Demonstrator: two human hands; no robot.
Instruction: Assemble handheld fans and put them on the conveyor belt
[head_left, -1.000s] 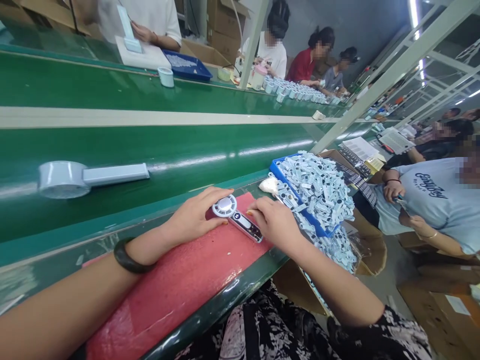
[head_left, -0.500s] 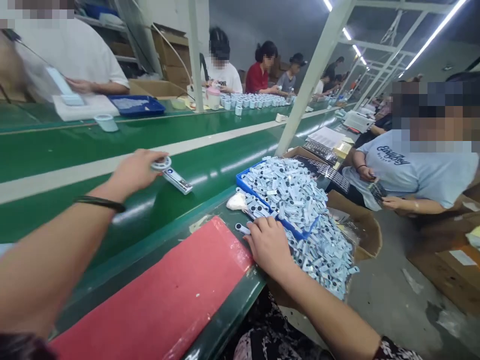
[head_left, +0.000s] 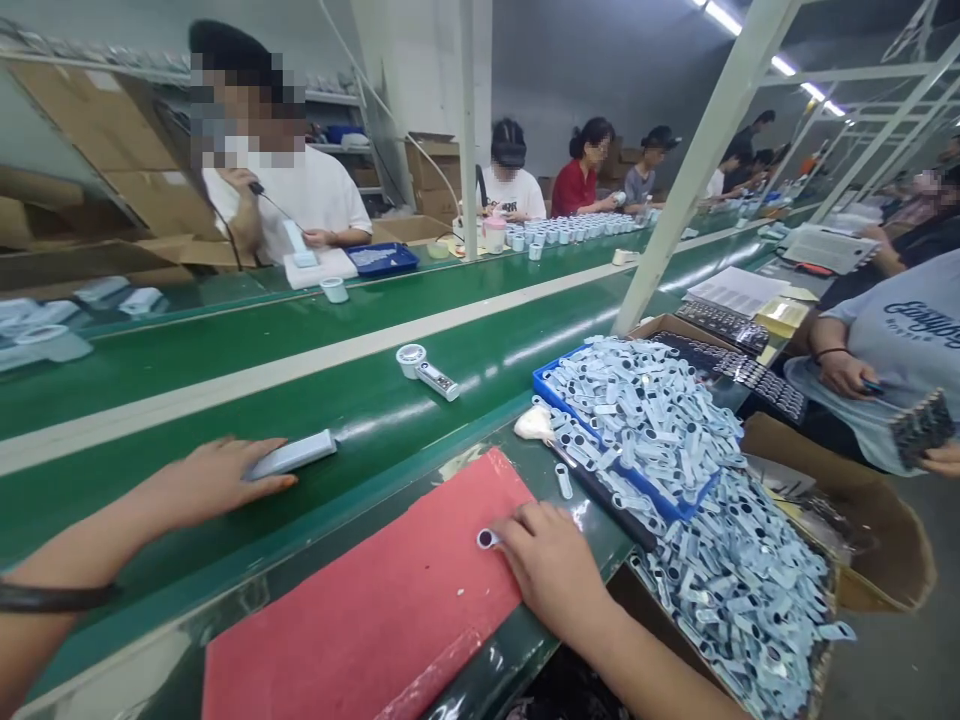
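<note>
Beyond the red mat [head_left: 360,590], the left hand [head_left: 206,480] is gripping one end of a smooth pale-blue handle [head_left: 296,455], seemingly to steady it on the glossy green belt [head_left: 382,430], where a round-headed device [head_left: 437,381] is also lying. Over the mat's right part, the right hand [head_left: 559,570] is pinching a small strip [head_left: 487,539], leaving its dark oval exposed, while a blue plastic tray [head_left: 541,383] is containing similar glossy strips to the mat's right, likely for easy reach.

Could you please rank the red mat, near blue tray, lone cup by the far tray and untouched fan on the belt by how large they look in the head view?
Largest to smallest:
1. Red mat
2. Near blue tray
3. Untouched fan
4. Lone cup
</note>
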